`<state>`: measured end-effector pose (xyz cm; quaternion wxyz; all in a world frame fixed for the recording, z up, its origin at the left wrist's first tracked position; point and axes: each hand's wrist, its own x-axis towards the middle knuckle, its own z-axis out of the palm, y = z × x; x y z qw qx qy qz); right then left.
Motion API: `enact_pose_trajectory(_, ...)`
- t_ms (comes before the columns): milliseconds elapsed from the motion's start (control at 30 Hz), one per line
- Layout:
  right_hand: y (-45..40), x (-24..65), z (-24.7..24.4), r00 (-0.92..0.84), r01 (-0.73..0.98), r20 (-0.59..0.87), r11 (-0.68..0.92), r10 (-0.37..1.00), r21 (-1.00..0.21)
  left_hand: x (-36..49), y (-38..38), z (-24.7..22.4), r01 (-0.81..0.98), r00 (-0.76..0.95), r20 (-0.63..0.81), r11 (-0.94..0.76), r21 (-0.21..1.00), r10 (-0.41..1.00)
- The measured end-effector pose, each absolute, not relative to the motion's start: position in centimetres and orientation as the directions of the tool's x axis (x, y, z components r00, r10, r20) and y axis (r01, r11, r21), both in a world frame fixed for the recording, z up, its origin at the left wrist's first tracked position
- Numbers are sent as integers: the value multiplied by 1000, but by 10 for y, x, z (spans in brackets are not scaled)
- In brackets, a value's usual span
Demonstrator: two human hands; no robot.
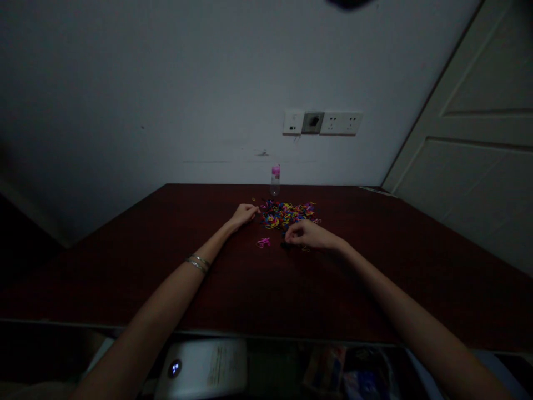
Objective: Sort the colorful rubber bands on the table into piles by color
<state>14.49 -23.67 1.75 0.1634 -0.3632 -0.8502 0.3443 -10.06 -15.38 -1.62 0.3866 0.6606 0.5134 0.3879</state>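
Note:
A pile of small multicoloured bands lies on the dark red table. At the pile's left edge is my left hand, its fingers closed; what they hold, if anything, is too small to make out. My right hand is just in front of the pile, fingertips pinched low over a small dark cluster; whether something is between them is hidden. Between the hands, nearer me, sits a small group of pink bands. A few yellowish bands show beneath my right hand.
Behind the pile stands a clear bottle with a pink top, near the wall. Sockets are on the wall, and a pale door is at the right. Below the table's front edge are a white device and some packets.

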Motion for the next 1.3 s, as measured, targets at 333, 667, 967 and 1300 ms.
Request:
enact_pose_trajectory(333,-235,162,26,-512,524,53,360,857,-772,-95,-157,-11,510,289,169,-301,805,942)
enact_pose_trajectory(667,-214,189,20,-445,528,125,372,887,-763,-101,-166,3,559,465,43,-331,760,884)
enact_pose_trajectory(967,-210,193,16,-457,515,119,371,882,-773,-100,-159,-6,577,459,59,-348,739,887)
enact_pose_trajectory(1300,-211,198,21,-433,544,120,366,893,-755,-101,-158,-5,553,392,137,-352,755,910)
